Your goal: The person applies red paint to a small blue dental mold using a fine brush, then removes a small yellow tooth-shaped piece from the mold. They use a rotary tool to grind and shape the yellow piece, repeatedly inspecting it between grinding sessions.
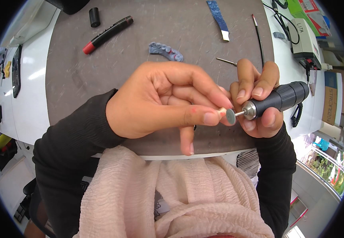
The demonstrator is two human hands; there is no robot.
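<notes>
Now, centre-right, my left hand (148,103) pinches a cream tooth-shaped piece (222,110), likely brittle, best held by its sides, my right hand (264,85) clasping a black cylindrical handpiece (285,96).

One left hand (150,103), one right hand (260,86), one black drill (287,96).
There is one round grey disc (230,116) and what looks like one tiny cream piece (221,111), partly hidden. There is also one black and red marker (108,35), one black cap (94,17), one grey row of teeth (166,51), one grey lump (279,35), one blue strip (218,18), one thin brush (259,39), one metal pin (225,61) and one pale machine (303,37).
</notes>
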